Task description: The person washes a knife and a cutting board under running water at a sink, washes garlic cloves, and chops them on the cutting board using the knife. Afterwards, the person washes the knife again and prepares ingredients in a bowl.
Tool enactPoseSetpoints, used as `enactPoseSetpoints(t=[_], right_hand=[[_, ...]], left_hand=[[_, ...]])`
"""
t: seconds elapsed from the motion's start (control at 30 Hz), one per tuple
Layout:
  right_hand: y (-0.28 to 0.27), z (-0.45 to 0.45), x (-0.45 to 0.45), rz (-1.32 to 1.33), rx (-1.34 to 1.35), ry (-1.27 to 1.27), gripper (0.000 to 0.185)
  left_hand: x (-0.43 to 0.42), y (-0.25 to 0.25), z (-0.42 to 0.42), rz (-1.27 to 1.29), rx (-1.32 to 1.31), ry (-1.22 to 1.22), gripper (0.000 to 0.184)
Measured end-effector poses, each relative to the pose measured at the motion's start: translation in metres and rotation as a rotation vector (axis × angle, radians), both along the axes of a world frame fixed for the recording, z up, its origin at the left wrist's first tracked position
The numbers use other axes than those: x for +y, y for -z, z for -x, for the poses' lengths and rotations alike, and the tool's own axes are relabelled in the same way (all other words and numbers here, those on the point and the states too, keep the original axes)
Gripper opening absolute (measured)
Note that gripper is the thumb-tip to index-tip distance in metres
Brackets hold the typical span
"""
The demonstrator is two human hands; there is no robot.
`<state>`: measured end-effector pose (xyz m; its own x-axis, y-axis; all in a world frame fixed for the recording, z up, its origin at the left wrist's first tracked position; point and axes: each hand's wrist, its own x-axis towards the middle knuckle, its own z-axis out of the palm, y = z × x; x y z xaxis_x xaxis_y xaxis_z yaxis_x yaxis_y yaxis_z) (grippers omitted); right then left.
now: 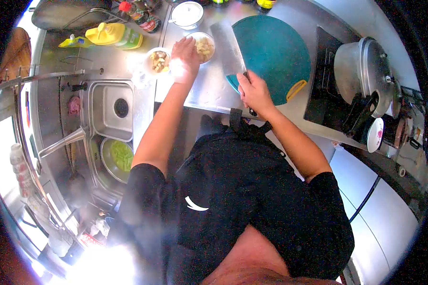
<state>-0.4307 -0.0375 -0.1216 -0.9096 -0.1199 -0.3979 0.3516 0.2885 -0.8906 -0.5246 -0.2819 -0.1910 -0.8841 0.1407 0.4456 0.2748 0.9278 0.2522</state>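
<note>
My right hand [256, 92] is wrapped round the handle of a cleaver [229, 47]. Its broad blade points up and away over the left edge of a round green cutting board [276, 57]. My left hand [184, 58] is closed on the left rim of a bowl of pale chopped food [205, 49], though its fingertips are partly hidden. Just left of that hand stands another bowl [158, 61] with chopped pieces in it. Behind them is a white lidded pot [187, 15].
At left is a steel sink [111, 88], with a basin of green vegetables [121, 156] in its nearer part. A yellow jug [113, 35] and dark bottles [147, 21] stand at the back. A pressure cooker [352, 71] sits on the black cooktop [322, 76] at right.
</note>
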Motion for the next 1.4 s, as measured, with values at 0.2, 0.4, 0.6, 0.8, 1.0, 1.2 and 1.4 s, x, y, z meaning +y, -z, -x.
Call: enactPoseSetpoints(t=[0.2,0.4,0.6,0.8,1.0,1.2,1.4], right_hand=[[-0.019,-0.01,0.015,0.056,-0.091,0.164,0.028],[-0.015,-0.019,0.049,0.063,0.095,0.194,0.022],[-0.028,-0.032,0.049,-0.141,0.378,0.014,0.043],[-0.074,-0.027,0.008,-0.2,0.694,-0.544,0.044],[-0.083,-0.035,-0.075,-0.028,0.983,-0.827,0.039],[-0.089,-0.049,-0.164,-0.169,1.011,-0.988,0.038],[-0.079,-0.055,-0.263,-0.31,1.11,-1.153,0.038]], left_hand=[[0.004,-0.016,0.004,-0.226,0.291,0.118,0.018],[0.032,-0.056,-0.007,-0.579,0.137,-0.08,0.011],[0.018,-0.09,-0.051,-1.177,-0.225,-0.279,0.031],[-0.021,-0.109,-0.15,-1.182,-0.006,-0.566,0.034],[-0.093,-0.12,-0.27,-1.129,0.166,-1.056,0.033],[-0.206,-0.106,-0.336,-1.021,0.304,-1.211,0.028],[-0.358,-0.063,-0.325,-0.643,0.218,-1.125,0.04]])
